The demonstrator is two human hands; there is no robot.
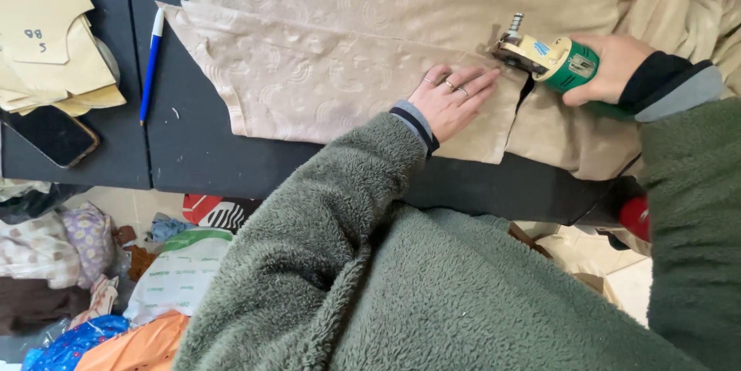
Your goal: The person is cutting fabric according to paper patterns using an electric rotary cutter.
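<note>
Beige fabric (324, 70) is spread on dark tabletop (201, 155); left hand (451, 101) is laid flat on it, fingers extended; green electric cutter (552, 60) is gripped by right hand (610, 66) at cut edge, right.

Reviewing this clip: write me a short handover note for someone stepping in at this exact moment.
Left hand: flat, fingers spread, pressing the beige patterned fabric onto the black table, just left of the cut.
Right hand: gripping the green handheld electric fabric cutter, its blade end at the fabric.
Done: a slit runs from the fabric's near edge up to the cutter.
Left: the fabric beyond the cutter is uncut.
Nearby: blue pen, paper pattern pieces, phone on the table's left.
</note>
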